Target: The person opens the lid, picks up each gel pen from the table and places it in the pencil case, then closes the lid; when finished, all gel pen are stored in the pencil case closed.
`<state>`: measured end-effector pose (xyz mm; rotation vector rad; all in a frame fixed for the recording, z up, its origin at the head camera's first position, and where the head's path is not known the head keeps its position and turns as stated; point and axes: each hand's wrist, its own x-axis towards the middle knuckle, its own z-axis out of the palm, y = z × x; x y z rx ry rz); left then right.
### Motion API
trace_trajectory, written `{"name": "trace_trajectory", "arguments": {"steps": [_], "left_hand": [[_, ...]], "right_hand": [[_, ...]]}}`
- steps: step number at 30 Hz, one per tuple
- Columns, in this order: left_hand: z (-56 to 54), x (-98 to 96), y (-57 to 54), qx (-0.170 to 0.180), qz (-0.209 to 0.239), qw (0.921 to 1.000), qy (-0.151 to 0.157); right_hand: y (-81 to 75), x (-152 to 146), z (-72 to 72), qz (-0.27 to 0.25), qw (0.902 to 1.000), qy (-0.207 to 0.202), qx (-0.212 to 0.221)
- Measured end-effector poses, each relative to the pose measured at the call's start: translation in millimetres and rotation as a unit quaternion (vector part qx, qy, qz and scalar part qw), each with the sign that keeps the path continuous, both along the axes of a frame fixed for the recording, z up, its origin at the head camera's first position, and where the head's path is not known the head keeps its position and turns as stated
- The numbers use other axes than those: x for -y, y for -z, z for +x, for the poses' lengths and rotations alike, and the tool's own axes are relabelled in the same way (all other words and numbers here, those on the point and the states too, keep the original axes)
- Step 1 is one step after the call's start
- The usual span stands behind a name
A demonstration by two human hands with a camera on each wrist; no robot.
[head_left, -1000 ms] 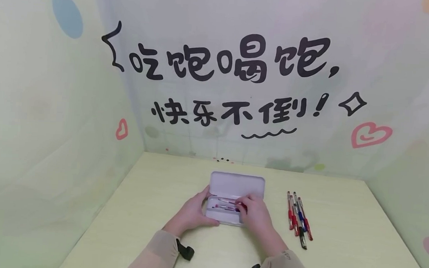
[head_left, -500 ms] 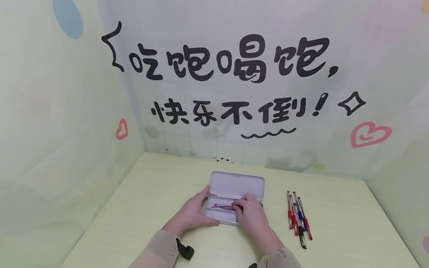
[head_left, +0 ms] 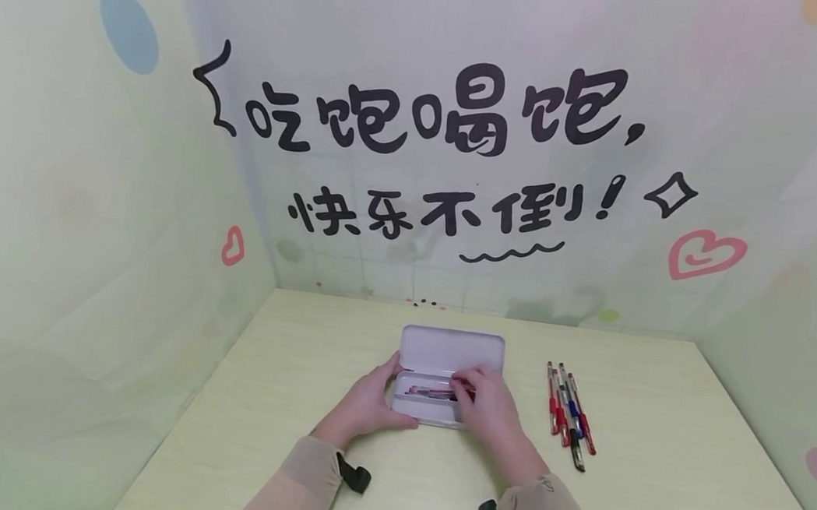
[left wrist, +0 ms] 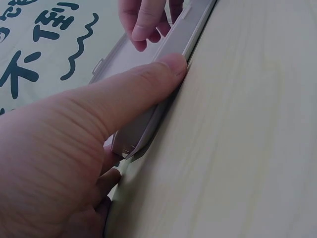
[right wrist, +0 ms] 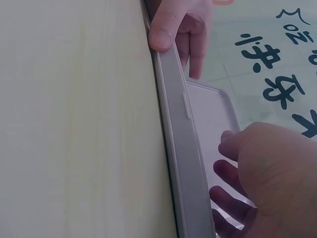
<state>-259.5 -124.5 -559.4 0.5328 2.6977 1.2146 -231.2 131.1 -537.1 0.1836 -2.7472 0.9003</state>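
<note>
An open pencil case (head_left: 430, 414), pale lilac inside, lies on the table with its lid (head_left: 453, 350) raised at the back. My left hand (head_left: 369, 401) grips its left end, thumb along the front wall and fingers round the side. Several thin pens (head_left: 428, 392) with pinkish-red parts lie lengthwise inside the case. Over the case's right part is my right hand (head_left: 489, 408), fingers bent down above the pens. In the right wrist view, the thumb and fingers of the right hand (right wrist: 275, 178) stand apart, and no pen shows between them. The case wall hides what lies below the fingertips.
Right of the case, a loose bundle of pens (head_left: 570, 421) with red, blue and black grips lies on the light wooden table (head_left: 658, 426). Cloth walls with printed lettering (head_left: 453, 211) enclose the table at the back and sides.
The right hand shifted slightly left within the case, then back right. The pens inside now lie closer together. The left hand and the case have stayed in place.
</note>
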Motion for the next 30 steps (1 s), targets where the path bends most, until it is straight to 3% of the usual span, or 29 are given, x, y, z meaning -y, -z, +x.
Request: {"name": "trace_trajectory", "arguments": {"steps": [5, 12, 18, 22, 26, 30], "left_hand": [[-0.2, -1.3, 0.1, 0.005, 0.0, 1.0, -0.003], [-1.8, -0.7, 0.4, 0.005, -0.005, 1.0, -0.007], [-4.2, 1.3, 4.4, -0.003, -0.009, 0.9999, -0.008], [-3.6, 1.8, 4.8, -0.002, -0.008, 0.9999, -0.007], [-2.5, 1.1, 4.0, -0.001, -0.007, 1.0, -0.006], [-2.3, -0.3, 3.4, 0.0, -0.005, 1.0, -0.006]], "right_hand": [[-1.6, -20, 0.6, -0.023, 0.9991, 0.032, -0.017], [-0.1, -58, 6.8, -0.047, 0.9951, 0.086, -0.003], [3.2, -87, 13.7, -0.046, 0.9912, 0.114, -0.05], [3.1, -103, 18.9, -0.049, 0.9882, 0.133, -0.058], [1.3, -118, 26.4, -0.054, 0.9861, 0.152, -0.041], [-1.5, -130, 35.8, -0.049, 0.9845, 0.168, 0.008]]}}
